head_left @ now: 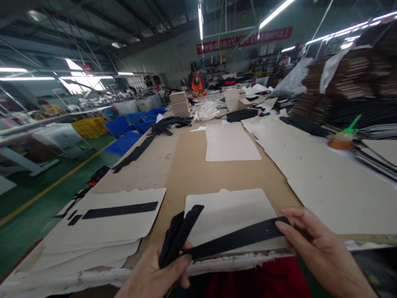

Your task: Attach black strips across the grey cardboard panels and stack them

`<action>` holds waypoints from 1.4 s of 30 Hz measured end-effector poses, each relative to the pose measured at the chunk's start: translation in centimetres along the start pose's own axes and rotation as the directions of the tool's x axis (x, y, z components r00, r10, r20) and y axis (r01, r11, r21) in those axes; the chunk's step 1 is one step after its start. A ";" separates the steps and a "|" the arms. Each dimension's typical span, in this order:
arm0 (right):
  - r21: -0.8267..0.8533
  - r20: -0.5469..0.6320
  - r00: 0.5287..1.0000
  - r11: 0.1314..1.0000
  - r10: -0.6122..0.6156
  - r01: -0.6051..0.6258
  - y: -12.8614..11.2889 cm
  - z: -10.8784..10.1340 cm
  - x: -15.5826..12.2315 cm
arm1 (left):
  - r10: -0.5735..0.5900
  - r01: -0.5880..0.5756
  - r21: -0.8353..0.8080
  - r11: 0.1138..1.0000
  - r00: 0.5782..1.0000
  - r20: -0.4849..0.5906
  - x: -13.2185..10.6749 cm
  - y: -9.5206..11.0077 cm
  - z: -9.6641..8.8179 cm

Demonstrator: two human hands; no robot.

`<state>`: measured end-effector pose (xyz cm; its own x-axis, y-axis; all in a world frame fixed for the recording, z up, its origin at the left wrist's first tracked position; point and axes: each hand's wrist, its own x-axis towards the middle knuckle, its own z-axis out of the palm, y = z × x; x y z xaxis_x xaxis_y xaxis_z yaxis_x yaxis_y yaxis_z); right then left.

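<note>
My left hand (pixel 161 273) is closed round a bunch of black strips (pixel 178 234) at the near edge of the table; their free ends fan upward. One long black strip (pixel 238 238) runs from that bunch to the right, and my right hand (pixel 313 244) pinches its far end between thumb and fingers. The strip lies over a white cut cardboard panel (pixel 229 211) in front of me. To the left, a stack of like panels (pixel 105 225) carries a black strip (pixel 119 210) laid across the top one.
The brown work table (pixel 192 169) stretches ahead with another white panel (pixel 231 142), large white sheets (pixel 313 165) on the right, a glue bottle (pixel 343 138), and piled material. A person in an orange apron (pixel 197 82) works at the far end. Blue and yellow crates (pixel 124 124) stand left.
</note>
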<state>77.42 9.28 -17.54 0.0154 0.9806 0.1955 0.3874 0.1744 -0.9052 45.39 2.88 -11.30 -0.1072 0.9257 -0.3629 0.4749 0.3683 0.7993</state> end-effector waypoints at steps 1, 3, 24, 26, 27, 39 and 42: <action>-0.041 -0.005 1.000 0.999 -0.011 0.011 0.2 0.1 0.3 | 0.022 -0.020 0.054 0.998 0.998 -0.051 0.4 0.1 -0.2; -0.138 -0.020 0.999 0.990 -0.028 0.025 0.5 0.5 1.0 | 0.050 -0.033 0.140 0.990 0.992 -0.119 1.7 0.1 -0.3; -0.365 -0.079 0.995 0.927 0.057 -0.082 2.3 2.7 4.1 | 0.122 0.044 0.599 0.799 0.965 -0.233 6.4 -1.4 1.6; -0.367 -0.087 0.995 0.927 0.055 -0.083 2.4 2.8 4.1 | 0.106 0.064 0.614 0.787 0.966 -0.236 6.6 -1.4 1.7; -0.370 -0.091 0.995 0.926 0.051 -0.082 2.4 2.9 4.1 | 0.099 0.073 0.619 0.782 0.966 -0.239 6.6 -1.3 1.7; -0.470 -0.071 0.997 0.882 -0.007 -0.027 2.5 3.2 4.1 | 0.118 0.066 0.658 0.750 0.966 -0.230 6.8 -0.8 2.3; -0.474 -0.056 0.998 0.881 -0.010 -0.017 2.6 3.2 4.1 | 0.147 0.055 0.639 0.767 0.954 -0.260 6.9 -0.8 2.2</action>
<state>75.51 13.99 -20.28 0.0628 0.9722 0.2255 0.7775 0.0940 -0.6218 46.20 8.73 -15.51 -0.2592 0.9602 -0.1042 0.9166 0.2785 0.2869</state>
